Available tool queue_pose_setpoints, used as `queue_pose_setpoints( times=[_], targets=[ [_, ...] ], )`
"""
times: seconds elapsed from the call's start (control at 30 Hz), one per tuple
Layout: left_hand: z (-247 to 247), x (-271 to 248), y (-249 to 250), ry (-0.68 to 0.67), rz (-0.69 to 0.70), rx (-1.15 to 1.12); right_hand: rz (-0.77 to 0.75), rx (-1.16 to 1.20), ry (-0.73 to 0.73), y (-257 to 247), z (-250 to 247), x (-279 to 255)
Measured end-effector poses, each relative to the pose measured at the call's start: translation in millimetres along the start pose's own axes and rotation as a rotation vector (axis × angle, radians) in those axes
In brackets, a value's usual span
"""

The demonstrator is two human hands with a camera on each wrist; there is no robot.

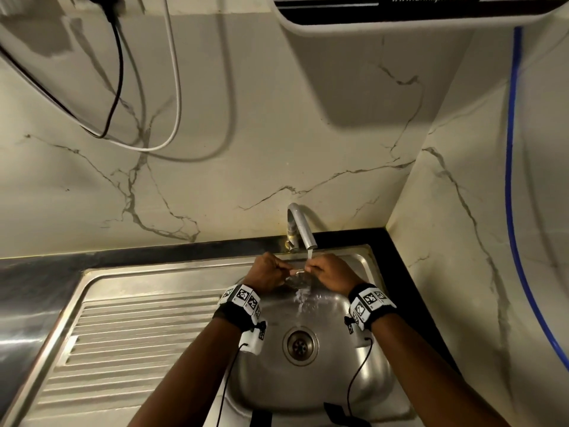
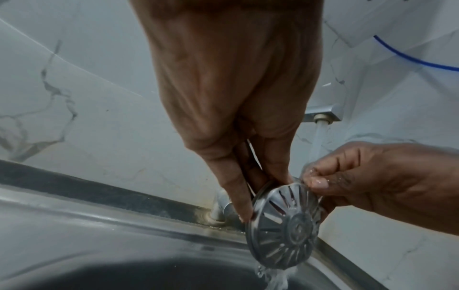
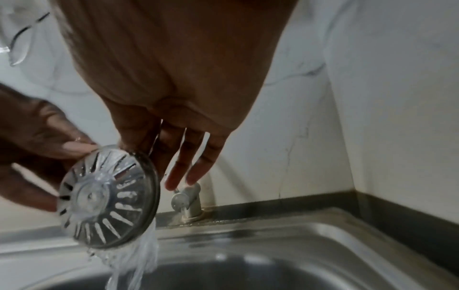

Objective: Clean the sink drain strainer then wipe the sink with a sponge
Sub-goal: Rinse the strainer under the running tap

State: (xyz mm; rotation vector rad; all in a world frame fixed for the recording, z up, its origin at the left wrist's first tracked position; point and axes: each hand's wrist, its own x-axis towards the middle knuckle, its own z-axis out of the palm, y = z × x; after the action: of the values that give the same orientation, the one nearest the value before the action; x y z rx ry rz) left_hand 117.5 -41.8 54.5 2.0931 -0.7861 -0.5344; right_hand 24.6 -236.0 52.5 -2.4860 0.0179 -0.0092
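Head view: both hands met under the tap (image 1: 303,231), left hand (image 1: 266,272) and right hand (image 1: 331,274) pinching the strainer (image 1: 297,272) between them, above the open drain (image 1: 300,345).

Left wrist view: fingertips (image 2: 242,213) clamped the rim; water ran off below.

Right wrist view: the slots streamed. Advisable: rotate it, rinse both faces.

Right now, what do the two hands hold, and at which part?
Both hold the strainer by its rim: the left hand pinches the left edge, the right hand the upper right edge, under the tap water.
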Motion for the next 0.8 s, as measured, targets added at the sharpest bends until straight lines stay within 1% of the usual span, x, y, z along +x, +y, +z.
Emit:
queue_pose_setpoints(
  times=[0.1, 0.17, 0.27, 0.37, 0.5, 0.6, 0.67, 0.8],
  targets=[
    [4.4, 5.2, 9.1, 0.001, 0.021, 0.080, -0.002, -0.090, 0.016, -12.2, 10.4, -1.4],
    [4.0, 7.5, 13.5, -0.002, 0.023, 0.110, 0.005, -0.050, 0.055, -13.9, 10.6, -3.0],
    [-1.1, 7.5, 7.9, -0.037, -0.024, -0.003, -0.002, 0.041, 0.083, 0.4, 3.9, -6.9],
    [-2.0, 5.0, 0.9, -0.048, -0.025, -0.071, 0.045, 0.059, 0.109, 16.3, -2.9, -8.5],
    [8.1, 7.0, 7.8, -0.052, -0.009, -0.040, 0.029, -0.045, 0.049, -4.6, 2.0, -9.9],
    [4.8, 8.0, 10.8, -0.043, -0.020, -0.052, 0.004, -0.002, 0.089, -8.2, 6.4, -7.9],
    [-1.8, 5.3, 7.9, -0.054, -0.018, -0.078, -0.001, 0.027, 0.095, -1.4, 1.4, -8.2],
    [-3.0, -2.9, -4.6, -0.057, -0.006, -0.089, 0.033, -0.123, 0.084, 4.4, -9.9, -12.3]
  ],
)
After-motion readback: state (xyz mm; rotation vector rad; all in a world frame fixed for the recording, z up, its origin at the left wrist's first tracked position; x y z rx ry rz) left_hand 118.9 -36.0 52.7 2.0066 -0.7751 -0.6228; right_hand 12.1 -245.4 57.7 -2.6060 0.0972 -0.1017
